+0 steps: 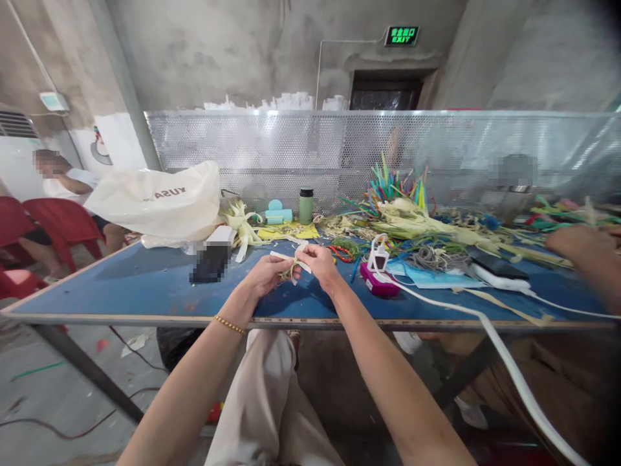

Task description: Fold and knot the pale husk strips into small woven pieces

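Note:
Over the near part of the blue table (145,291), my left hand (266,274) and my right hand (317,260) meet, both closed in a pinch on a pale strip of dried leaf (294,260) that bends between them. A gold bead bracelet (229,325) circles my left wrist. My light trousers show below the table edge.
A cream bag (160,200), a green flask (305,206), a teal object (276,213) and a yellow sheet lie at the back. Heaps of pale leaves and coloured strips (412,213) fill the right. A white power strip with cable (495,277), a magenta block (379,283), another person's arm (587,259).

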A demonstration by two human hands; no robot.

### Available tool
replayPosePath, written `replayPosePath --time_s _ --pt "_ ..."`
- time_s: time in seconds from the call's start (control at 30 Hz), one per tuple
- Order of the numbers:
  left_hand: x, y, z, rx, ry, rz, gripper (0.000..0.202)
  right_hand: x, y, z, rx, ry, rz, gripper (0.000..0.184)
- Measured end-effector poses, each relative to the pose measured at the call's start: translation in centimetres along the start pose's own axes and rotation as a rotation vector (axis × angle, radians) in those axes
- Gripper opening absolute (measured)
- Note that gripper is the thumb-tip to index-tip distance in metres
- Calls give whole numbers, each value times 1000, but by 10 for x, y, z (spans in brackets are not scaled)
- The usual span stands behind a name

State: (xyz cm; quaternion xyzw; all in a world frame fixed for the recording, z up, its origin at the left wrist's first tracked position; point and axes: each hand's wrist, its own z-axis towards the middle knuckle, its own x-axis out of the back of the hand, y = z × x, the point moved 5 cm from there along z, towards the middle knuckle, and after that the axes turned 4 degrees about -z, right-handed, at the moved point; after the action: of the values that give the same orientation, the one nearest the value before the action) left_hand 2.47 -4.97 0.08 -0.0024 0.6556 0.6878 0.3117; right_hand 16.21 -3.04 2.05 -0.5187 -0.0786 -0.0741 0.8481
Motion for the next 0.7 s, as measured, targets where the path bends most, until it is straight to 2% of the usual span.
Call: replayPosePath --time_s 0.07,0.17,0.23,0.3,0.37,0.5,0.7 --pt "4 1 2 -18 49 -43 20 2 1 0 -34 33 2 28" --pt "13 4 5 -50 193 -149 11 6 1 -2 -95 106 -35 30" --pt "19 4 6 -51 286 -204 7 2 -2 -4 -89 53 -76 29" --pt "21 3 6 -49 327 -229 6 -6 -6 -7 -35 -75 -118 29" --pt "20 1 6 -50 320 -225 9 -12 -11 -9 47 -160 -163 31" --pt "15 -1 7 -59 251 -157 24 -9 -16 -8 154 -107 -271 29" --pt "14 -1 9 -136 198 -76 37 -8 -17 -8 183 -106 -297 24"
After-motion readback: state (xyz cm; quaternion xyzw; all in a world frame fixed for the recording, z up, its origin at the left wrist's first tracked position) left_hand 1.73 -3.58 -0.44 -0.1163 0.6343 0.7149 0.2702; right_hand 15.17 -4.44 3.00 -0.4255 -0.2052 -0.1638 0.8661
